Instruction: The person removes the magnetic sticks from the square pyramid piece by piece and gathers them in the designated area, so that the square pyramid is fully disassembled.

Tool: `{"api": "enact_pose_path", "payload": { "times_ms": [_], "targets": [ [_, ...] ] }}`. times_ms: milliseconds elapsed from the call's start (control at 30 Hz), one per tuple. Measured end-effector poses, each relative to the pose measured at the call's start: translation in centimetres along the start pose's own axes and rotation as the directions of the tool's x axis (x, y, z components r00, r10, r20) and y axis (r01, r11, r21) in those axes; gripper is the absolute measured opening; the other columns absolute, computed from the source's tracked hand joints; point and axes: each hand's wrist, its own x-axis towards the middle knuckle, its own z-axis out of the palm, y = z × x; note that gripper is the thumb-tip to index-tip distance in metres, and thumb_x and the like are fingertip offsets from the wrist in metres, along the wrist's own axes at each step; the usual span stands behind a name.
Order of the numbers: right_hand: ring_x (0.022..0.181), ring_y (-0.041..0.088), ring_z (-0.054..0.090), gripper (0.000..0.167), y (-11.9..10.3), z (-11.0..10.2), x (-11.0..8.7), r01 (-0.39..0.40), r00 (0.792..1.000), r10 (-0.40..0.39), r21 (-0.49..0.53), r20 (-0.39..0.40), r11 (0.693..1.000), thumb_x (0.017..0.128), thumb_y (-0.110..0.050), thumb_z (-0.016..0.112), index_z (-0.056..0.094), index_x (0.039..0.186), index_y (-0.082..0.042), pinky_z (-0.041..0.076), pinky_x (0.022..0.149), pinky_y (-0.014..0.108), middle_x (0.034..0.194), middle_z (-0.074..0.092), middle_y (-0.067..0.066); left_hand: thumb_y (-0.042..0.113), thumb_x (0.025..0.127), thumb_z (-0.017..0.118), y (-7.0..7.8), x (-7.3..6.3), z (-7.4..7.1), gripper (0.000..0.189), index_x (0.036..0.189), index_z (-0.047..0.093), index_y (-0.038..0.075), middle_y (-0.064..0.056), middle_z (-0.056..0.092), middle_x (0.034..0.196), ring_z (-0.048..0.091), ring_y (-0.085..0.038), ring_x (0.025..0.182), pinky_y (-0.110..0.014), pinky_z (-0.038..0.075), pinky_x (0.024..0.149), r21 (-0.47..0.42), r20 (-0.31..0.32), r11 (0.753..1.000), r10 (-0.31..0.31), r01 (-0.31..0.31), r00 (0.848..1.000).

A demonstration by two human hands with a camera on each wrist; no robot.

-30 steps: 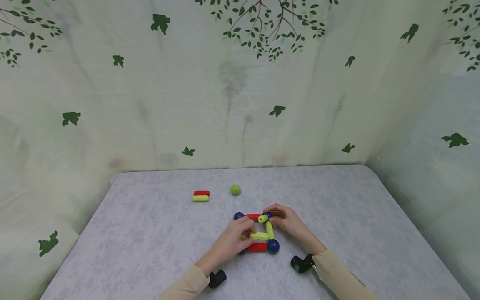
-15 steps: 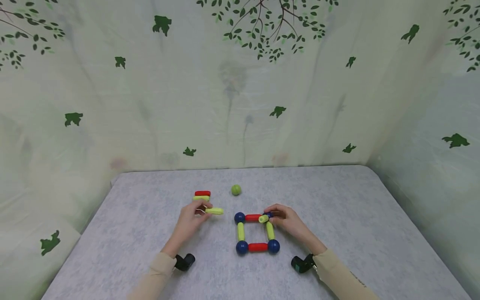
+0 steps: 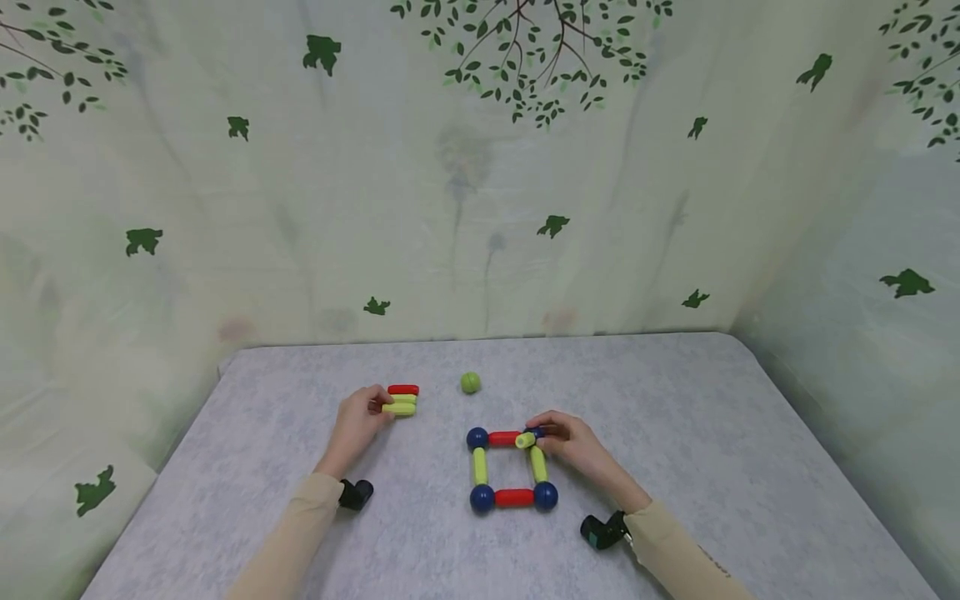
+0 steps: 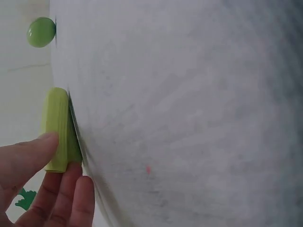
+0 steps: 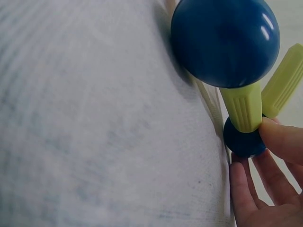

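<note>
At the table's left middle, my left hand (image 3: pixel 352 427) pinches a yellow-green rod (image 4: pixel 55 118) between thumb and fingers, close in front of a second yellow-green rod (image 3: pixel 405 399) and a red rod (image 3: pixel 403 389). A square of red and yellow-green rods with blue balls (image 3: pixel 482 498) at its corners lies right of centre. My right hand (image 3: pixel 573 443) holds the far right blue ball (image 5: pixel 245 140), its thumb on the near side and fingers beneath it. From that ball another yellow-green rod (image 3: pixel 525 439) juts upward. The right fingers partly cover the ball in the head view.
A light green ball (image 3: pixel 470 382) sits behind the square. The grey cloth-covered table (image 3: pixel 660 383) meets a leaf-patterned backdrop (image 3: pixel 480 200) at its far edge. Small black cameras (image 3: pixel 356 495) are worn on both wrists.
My left hand has left the square and moved left with the yellow-green rod, bringing it beside the other loose rods. My right hand stays at the far right corner.
</note>
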Motion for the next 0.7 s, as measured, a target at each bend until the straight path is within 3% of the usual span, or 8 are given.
{"api": "enact_pose_path", "payload": {
  "times_ms": [167,467,700],
  "targets": [
    [0.104,0.03,0.057,0.027,-0.03,0.04,-0.05,-0.001,1.0,0.001,-0.001,0.003,1.0,0.092,0.002,0.057,0.059,0.119,0.007,0.048,0.083,0.036,0.118,0.058,0.018,-0.006,0.079,0.071,-0.18,0.38,0.14,0.014,0.089,0.063,0.001,-0.015,0.059,0.093,0.058,-0.029,0.085,-0.042,0.049,0.074,0.064,0.008,0.997,-0.031,0.03,0.999],
    [0.102,0.027,0.058,0.027,-0.14,0.06,0.0,-0.006,1.0,0.006,0.002,0.001,1.0,0.093,0.002,0.057,0.059,0.119,0.007,0.049,0.082,0.035,0.118,0.059,0.017,-0.004,0.079,0.072,-0.11,0.94,0.43,0.016,0.088,0.061,0.001,-0.014,0.056,0.088,0.054,-0.027,0.082,-0.04,0.046,0.073,0.098,0.012,0.994,-0.05,0.049,0.999],
    [0.101,0.027,0.058,0.027,-0.08,-0.03,-0.03,-0.007,1.0,0.007,0.003,-0.001,1.0,0.092,0.002,0.057,0.059,0.119,0.006,0.048,0.08,0.033,0.117,0.059,0.016,-0.001,0.08,0.072,0.73,0.75,0.39,0.019,0.094,0.06,0.002,-0.015,0.053,0.096,0.054,-0.029,0.088,-0.043,0.047,0.076,0.106,0.03,0.993,-0.053,0.049,0.998]
  ]
}}
